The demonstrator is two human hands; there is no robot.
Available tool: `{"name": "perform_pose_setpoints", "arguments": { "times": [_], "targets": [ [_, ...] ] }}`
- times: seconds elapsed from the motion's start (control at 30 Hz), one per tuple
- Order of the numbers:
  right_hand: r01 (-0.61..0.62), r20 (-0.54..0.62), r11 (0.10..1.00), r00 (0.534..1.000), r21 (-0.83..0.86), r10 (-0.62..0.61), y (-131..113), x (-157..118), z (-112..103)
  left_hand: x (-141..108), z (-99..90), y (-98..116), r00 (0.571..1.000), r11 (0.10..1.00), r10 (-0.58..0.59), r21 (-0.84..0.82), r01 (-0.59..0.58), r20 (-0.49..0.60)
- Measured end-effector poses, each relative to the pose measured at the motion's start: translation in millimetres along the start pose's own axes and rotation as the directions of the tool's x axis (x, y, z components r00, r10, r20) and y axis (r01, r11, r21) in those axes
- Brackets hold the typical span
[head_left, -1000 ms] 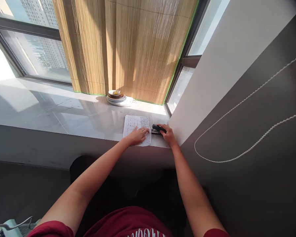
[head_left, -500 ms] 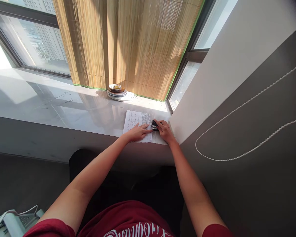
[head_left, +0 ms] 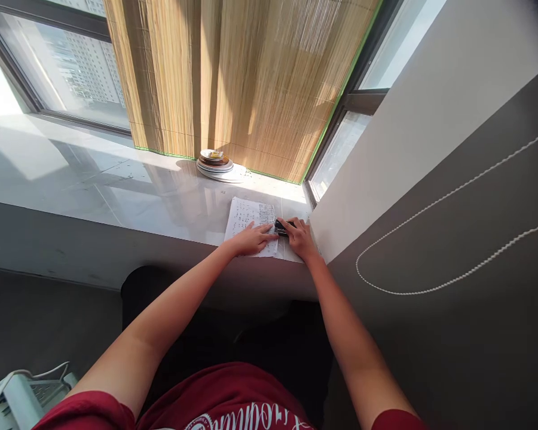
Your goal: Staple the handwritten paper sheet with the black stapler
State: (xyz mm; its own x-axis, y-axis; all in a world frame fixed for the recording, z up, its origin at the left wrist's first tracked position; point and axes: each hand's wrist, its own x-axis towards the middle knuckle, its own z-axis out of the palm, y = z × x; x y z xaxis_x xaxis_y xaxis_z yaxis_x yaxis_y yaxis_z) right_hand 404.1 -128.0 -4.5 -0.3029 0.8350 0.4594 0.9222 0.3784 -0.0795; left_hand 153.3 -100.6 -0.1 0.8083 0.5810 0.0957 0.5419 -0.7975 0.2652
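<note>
Sheets of white paper (head_left: 244,214) with handwriting and a printed block lie on the sill near its front edge. My left hand (head_left: 251,240) rests on their lower part with fingers stretched out toward the right. At the right edge of the paper is a black stapler (head_left: 284,227), lying sideways with its front end at the sheet. My right hand (head_left: 300,237) is wrapped over its rear part, fingers pressing from above. The stapler's two arms look pressed together. Its underside is hidden by my fingers.
Stacked plates and small dishes (head_left: 215,166) stand on the pale sill (head_left: 170,209) behind the paper. A bamboo blind (head_left: 251,89) hangs beyond them. The wall (head_left: 363,197) rises close on the right, with a white bead cord (head_left: 403,293) hanging beside it.
The stapler's upper arm has come down against its base under my right hand. My left hand stays on the paper. The whole view has shifted slightly.
</note>
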Motion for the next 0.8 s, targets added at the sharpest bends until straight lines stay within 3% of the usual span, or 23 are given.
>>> {"name": "perform_pose_setpoints", "arguments": {
  "times": [0.6, 0.7, 0.8],
  "targets": [
    [-0.111, 0.037, 0.989, 0.993, -0.093, 0.115, -23, 3, 1, 2, 4.7, -3, 0.999, 1.000, -0.010, -0.022, 0.010, -0.040],
    [-0.094, 0.025, 0.995, 0.995, -0.015, 0.094, -18, -1, -1, 1, 3.4, -3, 0.999, 1.000, -0.017, -0.013, 0.016, -0.028],
    [-0.157, -0.054, 0.985, 0.986, 0.064, 0.161, -13, -5, 0, 1, 2.3, -3, 0.999, 1.000, -0.020, 0.007, 0.020, -0.026]
  ]
}}
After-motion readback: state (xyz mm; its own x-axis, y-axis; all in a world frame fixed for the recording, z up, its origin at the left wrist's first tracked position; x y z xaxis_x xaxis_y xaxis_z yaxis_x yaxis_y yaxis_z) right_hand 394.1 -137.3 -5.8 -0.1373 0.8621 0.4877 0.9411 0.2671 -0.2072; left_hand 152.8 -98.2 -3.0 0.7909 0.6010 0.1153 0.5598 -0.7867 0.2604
